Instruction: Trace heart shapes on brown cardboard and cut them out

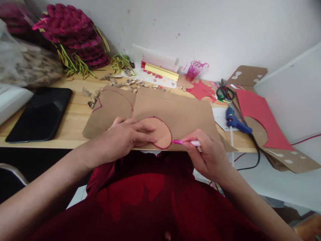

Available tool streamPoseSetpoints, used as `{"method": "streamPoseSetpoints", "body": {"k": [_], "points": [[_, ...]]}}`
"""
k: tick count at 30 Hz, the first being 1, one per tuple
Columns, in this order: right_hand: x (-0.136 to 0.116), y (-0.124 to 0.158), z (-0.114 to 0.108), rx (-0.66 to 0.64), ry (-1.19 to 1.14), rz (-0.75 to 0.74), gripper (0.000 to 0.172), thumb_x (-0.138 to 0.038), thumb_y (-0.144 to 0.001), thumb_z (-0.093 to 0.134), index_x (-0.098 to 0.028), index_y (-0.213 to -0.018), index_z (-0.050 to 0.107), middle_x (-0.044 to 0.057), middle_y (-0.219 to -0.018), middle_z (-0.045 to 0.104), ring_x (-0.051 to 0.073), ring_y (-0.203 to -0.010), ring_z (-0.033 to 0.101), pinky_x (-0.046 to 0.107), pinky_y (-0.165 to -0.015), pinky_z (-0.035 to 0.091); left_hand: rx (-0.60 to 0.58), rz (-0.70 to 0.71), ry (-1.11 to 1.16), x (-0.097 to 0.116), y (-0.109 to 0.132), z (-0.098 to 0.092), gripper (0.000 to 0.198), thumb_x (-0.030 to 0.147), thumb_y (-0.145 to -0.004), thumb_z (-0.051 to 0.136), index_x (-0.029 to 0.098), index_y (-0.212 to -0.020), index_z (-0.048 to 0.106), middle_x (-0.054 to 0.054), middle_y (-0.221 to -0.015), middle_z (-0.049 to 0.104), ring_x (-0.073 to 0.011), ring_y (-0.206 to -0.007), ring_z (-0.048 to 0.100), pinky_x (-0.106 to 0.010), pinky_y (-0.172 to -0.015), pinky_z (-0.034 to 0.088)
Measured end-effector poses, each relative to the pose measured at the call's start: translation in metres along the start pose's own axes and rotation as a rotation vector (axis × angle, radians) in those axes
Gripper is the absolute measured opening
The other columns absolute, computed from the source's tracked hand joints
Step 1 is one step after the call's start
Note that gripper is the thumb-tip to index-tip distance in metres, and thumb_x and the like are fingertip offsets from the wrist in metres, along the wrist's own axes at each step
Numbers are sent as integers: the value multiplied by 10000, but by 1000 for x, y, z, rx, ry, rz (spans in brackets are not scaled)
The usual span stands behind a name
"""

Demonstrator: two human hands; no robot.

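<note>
A rounded piece of tan cardboard [163, 134] with a dark pink edge lies on a larger brown cardboard sheet [173, 105] at the table's front edge. My left hand [127, 134] rests on the rounded piece, fingers stretched out and pressing it flat. Part of its outline is hidden under those fingers. In my right hand [207, 150] is a white marker [195, 143] with a pink tip, pinched between thumb and fingers. Its tip touches the right edge of the rounded piece. Pink curved lines run across the left part of the big sheet.
A black tablet [38, 113] lies at left, near a bag of shells [37, 63] and a magenta braided bundle [75, 36]. Scissors [225, 92], a blue glue gun [237, 121] with a cord, and red paper [263, 117] sit at right. A pink-stained cup [194, 71] stands behind.
</note>
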State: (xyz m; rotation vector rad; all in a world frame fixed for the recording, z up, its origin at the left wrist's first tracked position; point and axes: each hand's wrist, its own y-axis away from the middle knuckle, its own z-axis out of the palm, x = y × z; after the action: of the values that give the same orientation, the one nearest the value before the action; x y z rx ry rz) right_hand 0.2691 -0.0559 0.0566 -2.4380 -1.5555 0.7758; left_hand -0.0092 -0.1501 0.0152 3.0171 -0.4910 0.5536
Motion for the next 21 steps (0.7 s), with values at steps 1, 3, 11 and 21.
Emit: {"method": "streamPoseSetpoints", "body": {"k": [1, 3, 11, 21], "points": [[-2, 1, 0, -1, -3, -6, 128, -235, -1061, 503, -221, -945, 555, -5, -792, 649, 143, -693, 618, 260, -609, 420, 0, -2, 1, 0, 0, -1, 544, 85, -1020, 416, 451, -1291, 713, 73, -1487, 627, -258, -1291, 549, -398, -932, 325], [-5, 2, 0, -6, -9, -10, 116, -226, -1061, 500, -216, -959, 554, -4, -798, 646, 143, -704, 617, 260, -604, 413, 4, -1, 8, 0, 0, -1, 580, 63, -1003, 423, 485, -1278, 711, 88, -1487, 625, -246, -1289, 555, -383, -922, 326], [-16, 7, 1, -21, -45, -10, 88, -190, -1046, 515, -208, -963, 540, -8, -788, 628, 132, -698, 608, 247, -589, 400, 71, -7, 7, 5, 2, -2, 456, 167, -1077, 441, 482, -1262, 714, 105, -1452, 647, -210, -1259, 581, -361, -945, 335], [-27, 8, 4, -18, -73, 37, 90, -212, -1042, 531, -214, -957, 562, -15, -755, 639, 126, -633, 597, 239, -554, 399, 112, 34, -3, 4, 2, -1, 464, 146, -1059, 434, 437, -1271, 728, 73, -1423, 671, -207, -1265, 587, -344, -962, 356]]}}
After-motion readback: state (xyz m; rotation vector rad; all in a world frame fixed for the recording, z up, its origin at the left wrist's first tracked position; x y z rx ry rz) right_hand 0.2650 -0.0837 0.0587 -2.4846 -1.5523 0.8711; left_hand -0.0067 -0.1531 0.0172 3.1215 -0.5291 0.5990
